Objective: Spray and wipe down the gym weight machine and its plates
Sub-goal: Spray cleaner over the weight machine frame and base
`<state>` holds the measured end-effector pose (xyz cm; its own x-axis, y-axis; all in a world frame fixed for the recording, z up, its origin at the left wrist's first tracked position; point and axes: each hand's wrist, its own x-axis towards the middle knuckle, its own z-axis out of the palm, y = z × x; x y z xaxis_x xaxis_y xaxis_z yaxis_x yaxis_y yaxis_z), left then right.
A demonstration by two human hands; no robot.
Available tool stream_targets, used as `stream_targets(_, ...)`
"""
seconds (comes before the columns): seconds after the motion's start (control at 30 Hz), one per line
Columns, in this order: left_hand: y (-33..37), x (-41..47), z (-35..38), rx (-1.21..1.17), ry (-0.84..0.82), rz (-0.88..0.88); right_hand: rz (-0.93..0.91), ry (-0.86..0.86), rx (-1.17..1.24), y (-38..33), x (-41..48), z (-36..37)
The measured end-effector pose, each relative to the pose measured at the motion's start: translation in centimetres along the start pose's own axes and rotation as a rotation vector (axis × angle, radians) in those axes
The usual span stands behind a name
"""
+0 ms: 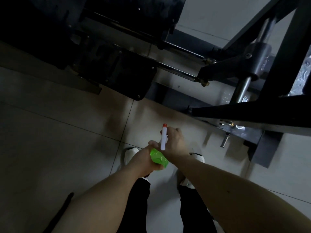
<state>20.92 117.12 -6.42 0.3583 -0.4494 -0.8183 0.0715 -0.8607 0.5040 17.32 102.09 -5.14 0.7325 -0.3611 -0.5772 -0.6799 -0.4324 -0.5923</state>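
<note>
Logged a black plate (121,71) at upper left, screwed at its corners and set above pale floor tiles (50,140). Logged a dark strip (65,206) at lower left; could not identify it in the dim light.

Gripped the green spray bottle (159,159) round its body with the left hand (143,159), fingers curled about it. Held it low in the centre of the view, above two white shoes (130,153). Clamped the right hand (175,142) on the bottle's white spray head (163,140), with the red nozzle (165,126) pointed forward, away from the body. Held hands and bottle apart from the machine, touching none of it.

Traced two steel rods (176,71) from the plate rightward to the weight machine (252,111), its black frame beams crossing the right side. Logged a chrome post (241,91) passing through the frame. Logged a glistening patch (303,69) at far right, possibly droplets on a machine surface. Logged a small metal pin (224,141) below the frame, near the floor.
</note>
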Motion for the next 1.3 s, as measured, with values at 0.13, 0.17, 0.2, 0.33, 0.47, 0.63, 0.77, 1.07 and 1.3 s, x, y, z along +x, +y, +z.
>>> stream_targets(0.13,-0.8,0.2,1.3,-0.022,-0.042,-0.024,0.025,-0.053,-0.031,0.4,-0.3,1.2)
stream_targets(0.17,-1.0,0.2,1.6,-0.025,-0.046,-0.029,0.044,-0.076,-0.041,0.6,-0.3,1.3)
stream_targets(0.2,-1.2,0.3,1.9,-0.013,-0.044,-0.03,0.052,-0.09,-0.042,0.7,-0.3,1.3)
stream_targets(0.33,-1.4,0.2,2.5,-0.026,-0.025,-0.023,0.021,-0.064,-0.04,1.5,-0.4,1.3)
stream_targets(0.47,-1.1,0.4,2.6,-0.019,-0.039,-0.044,0.085,-0.063,0.045,1.1,-0.8,0.7)
stream_targets(0.63,0.2,0.4,2.2,0.041,-0.119,-0.014,0.081,-0.072,-0.021,0.5,-1.2,0.6)
stream_targets(0.77,-0.8,0.3,2.5,-0.018,-0.06,-0.058,0.115,-0.033,0.087,1.9,-1.3,0.4)
stream_targets(1.07,-0.8,0.4,2.5,-0.113,-0.051,-0.028,0.104,-0.086,0.121,2.1,-2.2,0.0)
stream_targets(1.3,-0.5,1.2,2.4,-0.061,-0.06,-0.018,0.144,0.094,0.129,0.7,-1.7,0.5)
